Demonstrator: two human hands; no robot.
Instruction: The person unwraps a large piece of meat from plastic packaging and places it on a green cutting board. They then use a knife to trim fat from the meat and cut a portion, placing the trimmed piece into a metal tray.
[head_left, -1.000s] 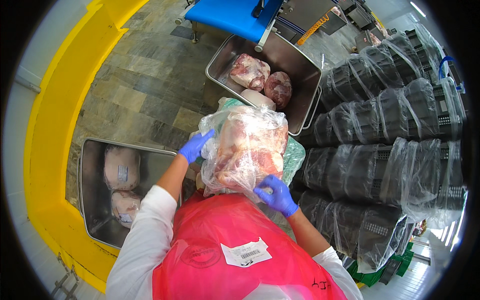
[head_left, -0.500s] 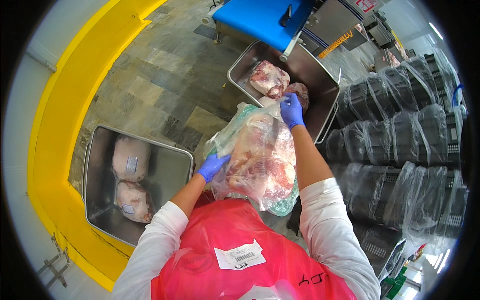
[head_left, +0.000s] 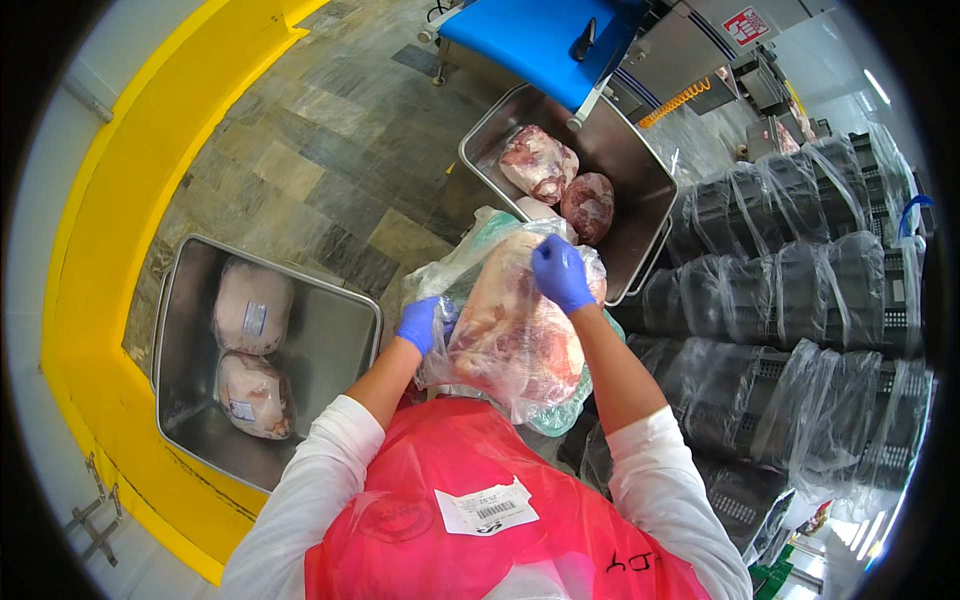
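Directly in front of me lies a big pale-pink cut of meat [head_left: 515, 335] with clear plastic over it. What bears it is hidden. My left hand [head_left: 420, 325], in a purple-blue glove, grips the loose plastic bag [head_left: 432, 280] along the meat's left side. In the same kind of glove, my right hand [head_left: 562, 272] is closed in a fist at the far right part of the meat, with film pinched under its fingers. Greenish plastic [head_left: 560, 415] shows beneath the near end.
A steel tub [head_left: 375, 335] at left holds two wrapped, labelled meat pieces [head_left: 254, 305]. Beyond my hands another steel tub [head_left: 640, 165] holds several pieces. Past it stands a blue-topped conveyor [head_left: 530, 40]. Black crates [head_left: 790, 290] draped in film line the right; a yellow kerb [head_left: 85, 300] the left.
My right hand has come nearer and leftward, from beside the far tub's dark meat piece to over the wrapped cut. The left hand has shifted slightly left, still on the bag.
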